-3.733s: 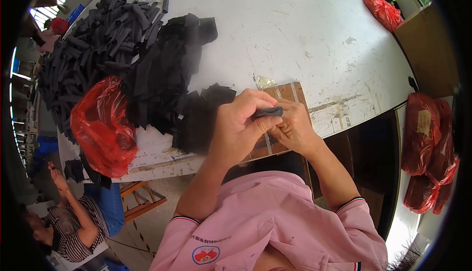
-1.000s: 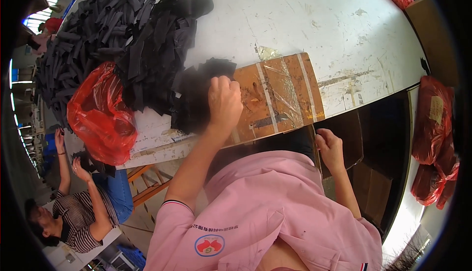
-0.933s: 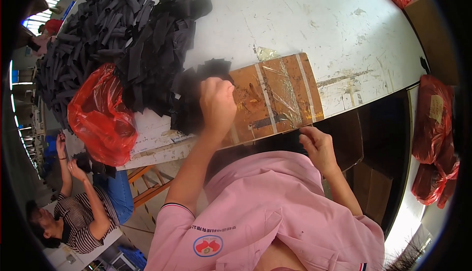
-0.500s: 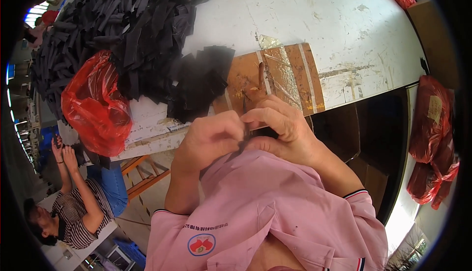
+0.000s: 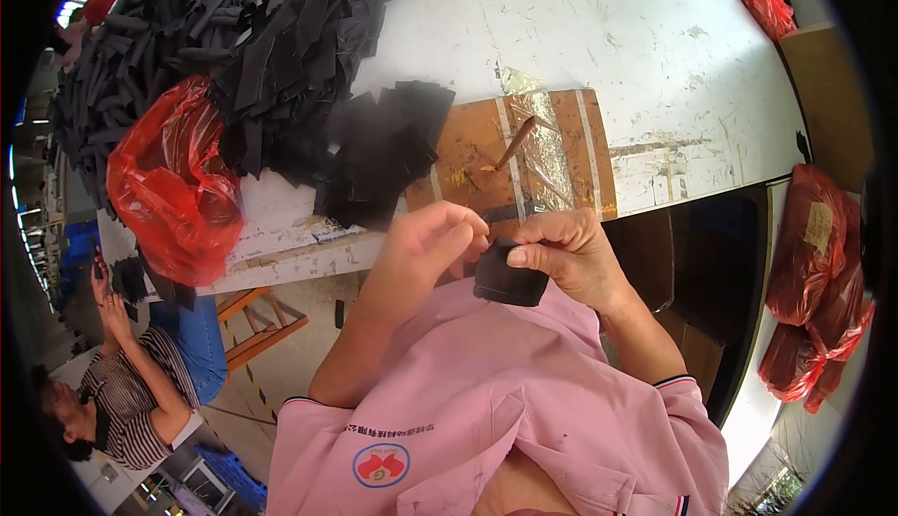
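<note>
The black fabric piece (image 5: 510, 284) hangs in front of the pink shirt (image 5: 552, 348), just short of the bench (image 5: 645, 58), its upper part pinched between the thumb and fingers of the right hand (image 5: 564, 247). The left hand (image 5: 433, 243) is curled just beside it; whether it grips the edge I cannot tell. A loosened pinch could let the piece twist or drop below the bench edge. The right fingers behind it are hidden; farther off, the dark rolled pieces (image 5: 101, 123) run out of view at the top.
</note>
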### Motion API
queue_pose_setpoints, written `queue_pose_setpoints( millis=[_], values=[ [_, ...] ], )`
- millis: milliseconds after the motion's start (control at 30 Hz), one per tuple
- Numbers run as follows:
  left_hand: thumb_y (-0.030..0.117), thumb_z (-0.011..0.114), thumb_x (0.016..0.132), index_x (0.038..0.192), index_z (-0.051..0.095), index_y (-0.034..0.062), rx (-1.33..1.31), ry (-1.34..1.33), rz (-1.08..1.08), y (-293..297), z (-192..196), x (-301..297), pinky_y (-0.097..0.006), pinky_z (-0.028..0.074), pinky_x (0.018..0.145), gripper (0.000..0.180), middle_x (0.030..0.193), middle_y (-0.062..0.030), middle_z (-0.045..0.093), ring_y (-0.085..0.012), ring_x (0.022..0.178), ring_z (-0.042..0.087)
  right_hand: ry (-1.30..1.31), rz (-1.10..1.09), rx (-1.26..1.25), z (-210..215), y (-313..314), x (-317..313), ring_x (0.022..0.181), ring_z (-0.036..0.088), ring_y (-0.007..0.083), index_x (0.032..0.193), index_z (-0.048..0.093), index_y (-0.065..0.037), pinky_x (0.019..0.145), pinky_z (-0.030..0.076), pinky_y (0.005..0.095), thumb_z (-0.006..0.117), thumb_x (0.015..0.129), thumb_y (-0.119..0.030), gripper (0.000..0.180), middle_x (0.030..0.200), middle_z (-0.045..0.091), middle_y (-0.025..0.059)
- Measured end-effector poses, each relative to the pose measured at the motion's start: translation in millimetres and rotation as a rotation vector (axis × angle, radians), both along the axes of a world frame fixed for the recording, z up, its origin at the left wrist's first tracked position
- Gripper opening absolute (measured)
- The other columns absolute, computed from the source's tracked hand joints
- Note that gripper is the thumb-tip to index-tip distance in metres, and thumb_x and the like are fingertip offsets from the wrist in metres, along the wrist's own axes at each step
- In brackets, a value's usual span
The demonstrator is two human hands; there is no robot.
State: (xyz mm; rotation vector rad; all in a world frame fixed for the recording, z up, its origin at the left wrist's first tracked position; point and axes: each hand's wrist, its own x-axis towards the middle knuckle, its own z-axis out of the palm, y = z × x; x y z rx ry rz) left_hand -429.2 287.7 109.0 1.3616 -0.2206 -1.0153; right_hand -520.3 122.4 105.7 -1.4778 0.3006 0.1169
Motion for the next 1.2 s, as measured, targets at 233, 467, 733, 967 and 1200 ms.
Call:
queue_pose_setpoints(
  millis=[233, 467, 733, 967, 1200],
  values=[
    [0.012, 0.053, 0.083, 0.090, 0.057, -0.0027, 0.024, 0.013, -0.140, 0.7, 3.7, 7.8, -0.017, 0.042, 0.053, 0.016, 0.073, -0.0031, 0.058, -0.0060, 0.058, 0.050, -0.069, 0.066, -0.192, -1.9, -3.3, -0.7, 0.052, 0.051, 0.0157, 0.074, 0.061, 0.000, 0.049, 0.040, 0.0264, 0.063, 0.073, -0.008, 0.008, 0.059, 0.055, 0.0083],
    [0.004, 0.060, 0.075, 0.083, 0.059, -0.0033, 0.090, 0.071, -0.334, -0.3, 1.4, 20.1, -0.018, 0.043, 0.052, 0.011, 0.070, -0.0052, 0.060, -0.0083, 0.059, 0.056, -0.143, 0.214, -0.274, -5.5, -7.6, 5.3, 0.055, 0.053, 0.0204, 0.074, 0.060, -0.001, 0.051, 0.042, 0.0288, 0.062, 0.073, -0.008, 0.008, 0.061, 0.056, 0.0094],
    [-0.004, 0.061, 0.071, 0.076, 0.059, -0.0013, 0.057, 0.223, -0.228, 2.4, -20.5, 14.4, -0.019, 0.044, 0.044, 0.007, 0.062, -0.0061, 0.058, -0.0105, 0.051, 0.055, -0.602, 0.029, -0.842, -15.7, 0.9, 15.2, 0.059, 0.055, 0.0220, 0.081, 0.059, -0.002, 0.053, 0.044, 0.0303, 0.065, 0.071, -0.012, 0.015, 0.082, 0.056, 0.0103],
    [-0.004, 0.059, 0.074, 0.075, 0.056, -0.0027, -0.088, 0.042, 0.111, -9.7, -28.8, -10.5, -0.021, 0.044, 0.044, 0.003, 0.064, -0.0070, 0.057, -0.0104, 0.051, 0.054, -0.203, -0.130, -0.450, -8.4, 21.8, 0.2, 0.056, 0.056, 0.0184, 0.085, 0.058, 0.001, 0.049, 0.044, 0.0275, 0.069, 0.068, -0.012, 0.024, 0.071, 0.054, 0.0082],
    [-0.012, 0.053, 0.072, 0.079, 0.049, -0.0016, 0.216, -0.943, 0.510, -36.3, -42.1, -34.3, -0.019, 0.041, 0.040, 0.013, 0.066, -0.0059, 0.057, -0.0042, 0.048, 0.050, -0.357, -0.276, -0.784, -21.4, 25.6, 14.5, 0.053, 0.054, 0.0230, 0.079, 0.059, 0.001, 0.047, 0.043, 0.0309, 0.061, 0.066, 0.000, 0.014, 0.068, 0.053, 0.0114]
  ],
)
